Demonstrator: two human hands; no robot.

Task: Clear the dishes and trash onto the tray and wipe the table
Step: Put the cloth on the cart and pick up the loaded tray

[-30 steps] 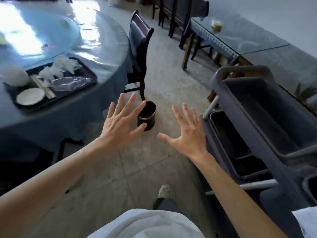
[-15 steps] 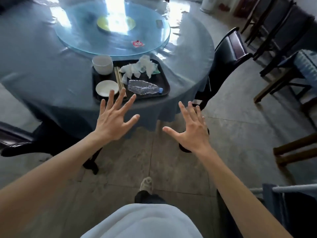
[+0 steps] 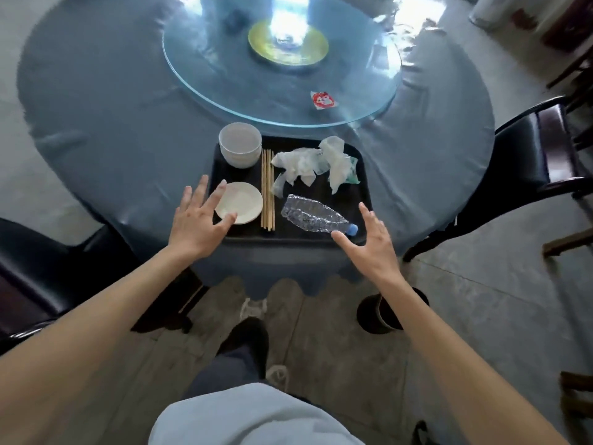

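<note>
Hands spread open and empty, left hand (image 3: 199, 226) and right hand (image 3: 369, 244) flanking the loaded black rectangular plastic tray (image 3: 364, 175) between them; uneven lift could roll the crushed clear plastic bottle (image 3: 313, 216) by the right thumb off the edge.

Your left hand (image 3: 200, 224) covers the near-left corner of the tray (image 3: 364, 175) and part of the small plate (image 3: 240, 203). Your right hand (image 3: 369, 244) hides the tray's near-right corner. The worktop (image 3: 112, 130) is cut off at the top edge, glare washes out the turntable's (image 3: 224, 78) centre, and the red packet's (image 3: 323, 100) print is too small to read.
</note>
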